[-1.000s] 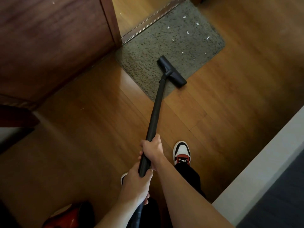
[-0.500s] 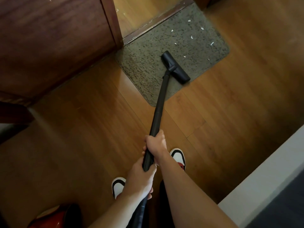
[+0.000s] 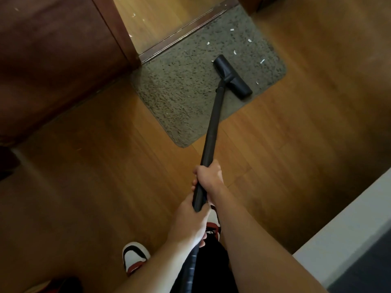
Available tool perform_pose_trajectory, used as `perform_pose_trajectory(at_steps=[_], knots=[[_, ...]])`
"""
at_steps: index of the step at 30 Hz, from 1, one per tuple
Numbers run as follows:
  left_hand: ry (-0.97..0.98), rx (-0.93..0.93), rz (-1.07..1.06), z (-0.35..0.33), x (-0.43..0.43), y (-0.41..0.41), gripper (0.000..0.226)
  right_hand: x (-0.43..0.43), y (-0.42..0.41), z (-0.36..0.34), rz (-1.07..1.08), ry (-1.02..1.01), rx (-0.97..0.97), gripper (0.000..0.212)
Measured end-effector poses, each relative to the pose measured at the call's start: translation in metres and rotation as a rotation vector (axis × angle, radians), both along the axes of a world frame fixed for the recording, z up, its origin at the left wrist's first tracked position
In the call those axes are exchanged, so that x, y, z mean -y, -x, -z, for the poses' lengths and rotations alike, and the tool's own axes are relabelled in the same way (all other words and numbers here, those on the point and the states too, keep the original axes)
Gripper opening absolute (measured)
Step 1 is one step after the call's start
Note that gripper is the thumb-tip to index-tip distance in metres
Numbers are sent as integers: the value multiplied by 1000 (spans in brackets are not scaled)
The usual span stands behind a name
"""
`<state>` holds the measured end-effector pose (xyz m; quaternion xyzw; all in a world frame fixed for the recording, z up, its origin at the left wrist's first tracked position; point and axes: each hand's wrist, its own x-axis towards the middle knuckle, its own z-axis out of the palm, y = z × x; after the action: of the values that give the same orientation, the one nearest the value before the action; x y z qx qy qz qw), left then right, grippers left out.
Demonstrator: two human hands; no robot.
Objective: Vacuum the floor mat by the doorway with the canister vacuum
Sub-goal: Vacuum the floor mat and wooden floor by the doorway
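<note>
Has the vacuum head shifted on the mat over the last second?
Yes. The vacuum head has slid away from the near corner of the mat, farther along it toward the white scraps and the door threshold.

The canister [image 3: 55,287] is a dim red shape cut off by the bottom edge. The hose [image 3: 191,270] leaves the frame there too, and where it meets the wand [image 3: 213,123] is hidden inside the left hand [image 3: 188,223]. The right shoe [image 3: 212,228] shows only a sliver between that hand and the right forearm [image 3: 254,240]. White scraps [image 3: 234,52] on the mat [image 3: 179,87] are too small to identify.
</note>
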<state>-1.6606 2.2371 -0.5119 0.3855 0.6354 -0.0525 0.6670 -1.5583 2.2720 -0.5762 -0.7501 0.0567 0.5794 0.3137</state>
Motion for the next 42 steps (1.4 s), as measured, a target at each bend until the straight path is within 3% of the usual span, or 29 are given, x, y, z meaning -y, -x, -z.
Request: perform_pose_trajectory(at_steps=[7,14,32,42], knots=[[-16,61,38,11,-6,-37,7,-3,-42,2,53,-11,36,25],[-4,61,71,6,2,-28,11,10,-35,-1,83,-10,8,29],[60,-32,103,-15,14,115,11,28,108,-24,85,16,-40,30],[87,-16,0,-36,-6,176,18,3,174,-40,-8,26,-40,37]])
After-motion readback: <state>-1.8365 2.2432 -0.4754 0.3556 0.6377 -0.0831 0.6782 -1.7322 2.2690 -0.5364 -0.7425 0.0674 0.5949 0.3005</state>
